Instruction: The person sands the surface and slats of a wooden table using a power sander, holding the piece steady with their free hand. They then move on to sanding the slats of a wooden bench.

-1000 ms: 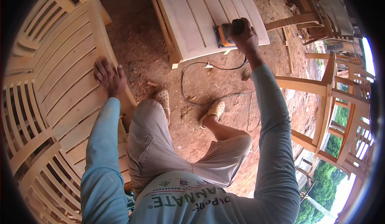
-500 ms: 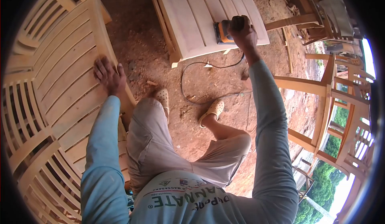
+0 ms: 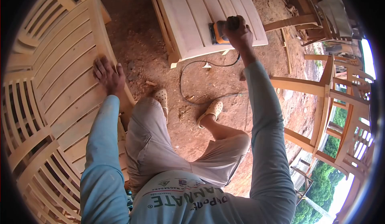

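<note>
Sander (image 3: 219,32): shifted left, grasped in right hand (image 3: 241,35). Left hand (image 3: 108,75): unclenched on bench (image 3: 103,37). Hazard: looped cord (image 3: 181,79) near clog (image 3: 211,110) could snag.

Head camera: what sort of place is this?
Probably an open-air furniture workshop: a corded sander on a slatted wooden top, a slatted bench of bare wood, and dirt ground underfoot.

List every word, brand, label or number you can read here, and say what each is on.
"LANNATE", with an "®" by it: upside down on the front of the shirt.
"DuPont": same shirt, partly lost in folds.
"MAGSASAKA": small line on the shirt; the start of that line is unclear.
Another small word and the emblems on the shirt: too blurred to read surely.
Orange and black power tool: no readable marking.
</note>
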`<action>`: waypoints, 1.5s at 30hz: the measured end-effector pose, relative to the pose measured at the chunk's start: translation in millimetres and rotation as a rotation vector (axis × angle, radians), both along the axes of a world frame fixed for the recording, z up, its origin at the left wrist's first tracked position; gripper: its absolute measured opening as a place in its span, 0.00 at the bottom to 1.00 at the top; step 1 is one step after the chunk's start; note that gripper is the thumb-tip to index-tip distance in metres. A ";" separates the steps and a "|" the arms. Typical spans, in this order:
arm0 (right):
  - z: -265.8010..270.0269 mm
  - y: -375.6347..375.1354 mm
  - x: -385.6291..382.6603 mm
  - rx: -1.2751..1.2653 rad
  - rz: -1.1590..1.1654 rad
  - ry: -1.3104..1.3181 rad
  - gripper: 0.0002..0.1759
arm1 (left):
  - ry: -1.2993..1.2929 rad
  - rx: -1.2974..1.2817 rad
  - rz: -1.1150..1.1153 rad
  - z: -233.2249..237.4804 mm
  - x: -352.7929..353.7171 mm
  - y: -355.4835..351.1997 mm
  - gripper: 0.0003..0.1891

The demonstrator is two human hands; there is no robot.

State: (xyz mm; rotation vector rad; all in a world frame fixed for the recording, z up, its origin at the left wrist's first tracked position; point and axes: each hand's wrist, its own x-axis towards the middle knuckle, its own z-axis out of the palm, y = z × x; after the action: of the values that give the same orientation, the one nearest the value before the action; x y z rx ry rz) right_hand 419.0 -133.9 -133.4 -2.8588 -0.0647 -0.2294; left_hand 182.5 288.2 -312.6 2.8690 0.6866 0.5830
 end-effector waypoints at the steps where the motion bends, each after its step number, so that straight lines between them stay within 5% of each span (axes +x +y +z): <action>1: -1.3 -1.8 -7.0 -0.003 0.043 -0.011 0.44 | -0.004 -0.001 -0.001 0.6 0.0 0.1 0.38; 14: -8.5 -16.3 56.8 0.013 0.015 0.006 0.43 | -0.005 0.052 -0.001 1.7 0.2 -0.5 0.37; 21: -3.9 9.6 6.9 0.022 0.192 -0.059 0.43 | 0.016 0.045 0.010 2.3 0.2 -0.1 0.38; 30: -7.7 -42.2 16.3 -0.025 0.048 -0.053 0.44 | 0.028 0.056 0.016 0.8 0.6 -1.1 0.38; 35: -14.3 -11.5 30.6 0.002 0.009 -0.034 0.41 | 0.026 0.049 0.012 3.8 0.5 -1.1 0.38; 45: -8.8 57.9 -57.6 0.079 0.235 -0.101 0.47 | 0.005 0.058 0.002 -5.9 -0.5 1.4 0.39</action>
State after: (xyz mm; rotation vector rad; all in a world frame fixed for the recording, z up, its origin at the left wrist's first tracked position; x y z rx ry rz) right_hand 361.4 -76.0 -142.2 -2.7284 -0.3990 -0.3195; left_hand 182.0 289.6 -318.5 2.9240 0.6839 0.6063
